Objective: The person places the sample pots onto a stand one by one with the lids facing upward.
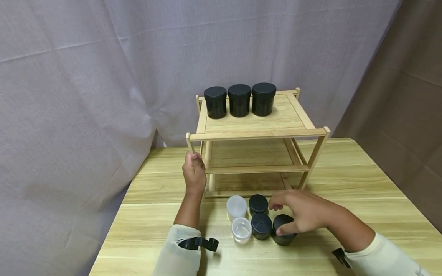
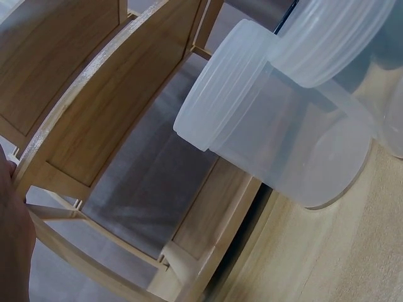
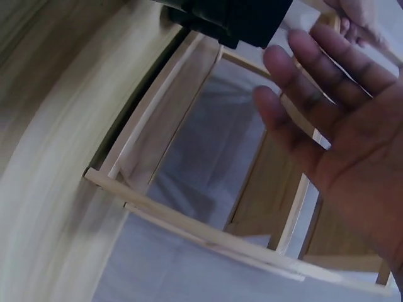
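A three-tier wooden rack stands on the table, and my left hand grips its front left post. In the left wrist view only part of that hand shows, at the left edge. In front of the rack sit two translucent jars, the rear jar and the front jar, beside black lidded jars. My right hand hovers over the rightmost black jar, fingers spread near the rear black jar. The right wrist view shows its fingers extended, with nothing held. Another black jar sits between them.
Three larger black jars, among them a middle jar, stand in a row on the rack's top shelf. Grey cloth hangs behind the wood-grain table. A brown curtain hangs on the right.
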Tool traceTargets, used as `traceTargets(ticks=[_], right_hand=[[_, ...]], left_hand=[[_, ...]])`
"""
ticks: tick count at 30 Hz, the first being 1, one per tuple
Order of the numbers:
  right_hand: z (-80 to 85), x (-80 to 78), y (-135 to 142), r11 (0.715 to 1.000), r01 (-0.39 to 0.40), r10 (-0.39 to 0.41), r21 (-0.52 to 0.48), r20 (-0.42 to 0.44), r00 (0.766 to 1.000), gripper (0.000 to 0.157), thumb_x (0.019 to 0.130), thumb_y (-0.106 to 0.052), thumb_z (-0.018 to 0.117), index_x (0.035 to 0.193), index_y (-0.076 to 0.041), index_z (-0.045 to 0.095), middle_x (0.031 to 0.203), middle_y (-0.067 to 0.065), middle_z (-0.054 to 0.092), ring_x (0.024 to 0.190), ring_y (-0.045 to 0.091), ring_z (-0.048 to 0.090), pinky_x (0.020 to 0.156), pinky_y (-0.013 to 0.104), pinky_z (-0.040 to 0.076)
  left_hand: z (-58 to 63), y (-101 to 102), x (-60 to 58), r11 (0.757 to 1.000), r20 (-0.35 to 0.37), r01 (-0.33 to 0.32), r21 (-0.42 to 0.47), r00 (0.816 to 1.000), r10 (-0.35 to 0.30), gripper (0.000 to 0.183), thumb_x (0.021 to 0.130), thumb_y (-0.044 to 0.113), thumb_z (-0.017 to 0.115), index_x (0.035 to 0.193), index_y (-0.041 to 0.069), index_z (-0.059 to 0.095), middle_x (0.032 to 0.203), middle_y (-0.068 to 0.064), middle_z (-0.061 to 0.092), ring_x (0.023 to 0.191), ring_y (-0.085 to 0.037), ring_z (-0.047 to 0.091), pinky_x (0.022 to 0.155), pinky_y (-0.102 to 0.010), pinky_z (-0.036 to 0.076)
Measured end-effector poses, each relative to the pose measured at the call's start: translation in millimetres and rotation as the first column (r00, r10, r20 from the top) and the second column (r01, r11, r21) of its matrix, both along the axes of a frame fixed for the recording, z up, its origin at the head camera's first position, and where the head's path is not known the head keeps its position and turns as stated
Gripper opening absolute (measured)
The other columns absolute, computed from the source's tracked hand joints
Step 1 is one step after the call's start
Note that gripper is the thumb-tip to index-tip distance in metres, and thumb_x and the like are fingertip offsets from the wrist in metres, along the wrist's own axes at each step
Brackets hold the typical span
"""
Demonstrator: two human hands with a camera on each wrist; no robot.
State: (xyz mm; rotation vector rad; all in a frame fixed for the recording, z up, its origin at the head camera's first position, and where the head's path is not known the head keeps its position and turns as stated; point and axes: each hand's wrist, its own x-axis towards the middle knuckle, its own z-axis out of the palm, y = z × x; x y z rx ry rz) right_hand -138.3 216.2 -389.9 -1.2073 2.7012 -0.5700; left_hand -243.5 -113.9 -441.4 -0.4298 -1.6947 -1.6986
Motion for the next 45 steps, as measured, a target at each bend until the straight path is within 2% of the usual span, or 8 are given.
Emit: traceTargets(ticks=[3, 7, 14, 18, 28, 35, 39, 45], right_hand=[[-3.5, -5.4, 7, 0.996, -0.057, 0.065, -0.074, 0.11, 0.992, 0.046, 0.082, -0.043, 0.094, 0.117, -0.025, 0.071, 0.11, -0.016, 0.065, 0.104, 0.006, 0.062, 0.087, 0.033, 0.056], [-8.3, -13.1, 20, 0.985, -0.091, 0.126, -0.145, 0.261, 0.957, 0.051, 0.084, -0.036, 0.094, 0.126, -0.022, 0.07, 0.118, -0.011, 0.067, 0.111, 0.013, 0.063, 0.093, 0.035, 0.054], [-10.8, -28.5, 41, 0.97, -0.075, 0.188, -0.23, 0.521, 0.833, 0.069, 0.085, -0.018, 0.092, 0.145, -0.007, 0.06, 0.136, 0.004, 0.068, 0.13, 0.018, 0.062, 0.109, 0.036, 0.053], [-15.4, -38.0, 50, 0.943, -0.117, 0.28, -0.312, 0.549, 0.788, 0.069, 0.085, -0.009, 0.09, 0.146, -0.001, 0.057, 0.14, 0.008, 0.067, 0.136, 0.019, 0.062, 0.117, 0.032, 0.05], [-34.0, -56.2, 57, 0.903, -0.179, 0.388, -0.39, 0.561, 0.732, 0.073, 0.084, -0.003, 0.088, 0.148, 0.001, 0.054, 0.148, 0.017, 0.062, 0.143, 0.015, 0.057, 0.12, 0.031, 0.048], [-46.9, -63.9, 54, 0.92, -0.131, 0.372, -0.37, 0.712, 0.595, 0.073, 0.084, 0.0, 0.083, 0.15, 0.002, 0.051, 0.147, 0.037, 0.05, 0.142, 0.031, 0.057, 0.122, 0.037, 0.048], [-53.2, -64.9, 53, 0.908, -0.154, 0.404, -0.39, 0.717, 0.567, 0.074, 0.084, 0.002, 0.082, 0.15, 0.006, 0.049, 0.146, 0.039, 0.05, 0.142, 0.03, 0.057, 0.122, 0.035, 0.047], [-59.2, -66.9, 51, 0.93, -0.113, 0.356, -0.349, 0.784, 0.509, 0.078, 0.082, 0.002, 0.084, 0.152, 0.006, 0.048, 0.149, 0.035, 0.05, 0.142, 0.025, 0.056, 0.125, 0.034, 0.045]], left_hand=[[1.1, 1, 0.7, 1.0, 0.0, -0.01, 0.001, 1.0, 0.01, 0.087, 0.107, 0.071, 0.033, 0.093, -0.014, 0.048, 0.059, 0.007, 0.04, 0.051, -0.001, 0.036, 0.044, -0.017, 0.031], [1.4, 2, 0.7, 1.0, -0.001, 0.002, -0.003, 1.0, -0.002, 0.085, 0.107, 0.07, 0.032, 0.094, -0.012, 0.048, 0.06, 0.007, 0.04, 0.051, -0.001, 0.037, 0.044, -0.017, 0.032], [1.1, 1, 1.3, 1.0, -0.007, -0.004, -0.012, 1.0, 0.004, 0.084, 0.108, 0.069, 0.032, 0.094, -0.013, 0.048, 0.06, 0.007, 0.039, 0.051, -0.001, 0.035, 0.045, -0.017, 0.031], [1.9, 1, 0.2, 1.0, -0.003, 0.0, -0.016, 1.0, 0.0, 0.086, 0.107, 0.07, 0.031, 0.094, -0.013, 0.048, 0.06, 0.01, 0.039, 0.051, 0.0, 0.035, 0.045, -0.016, 0.031], [2.4, 2, 2.1, 1.0, 0.02, -0.004, 0.007, 1.0, 0.004, 0.086, 0.105, 0.073, 0.033, 0.093, -0.011, 0.047, 0.061, 0.011, 0.039, 0.051, 0.0, 0.036, 0.045, -0.016, 0.032], [1.9, 0, 3.4, 0.999, 0.028, 0.0, 0.032, 1.0, -0.001, 0.087, 0.104, 0.072, 0.035, 0.094, -0.013, 0.046, 0.062, 0.011, 0.039, 0.052, 0.0, 0.036, 0.046, -0.015, 0.032], [1.6, 1, 3.6, 0.999, 0.028, 0.011, 0.031, 1.0, -0.012, 0.089, 0.105, 0.072, 0.035, 0.094, -0.015, 0.046, 0.062, 0.011, 0.039, 0.052, 0.0, 0.037, 0.046, -0.015, 0.032], [1.6, 1, 2.7, 1.0, 0.017, 0.01, 0.023, 1.0, -0.01, 0.087, 0.105, 0.071, 0.036, 0.093, -0.016, 0.046, 0.062, 0.012, 0.04, 0.052, 0.0, 0.037, 0.046, -0.015, 0.033]])
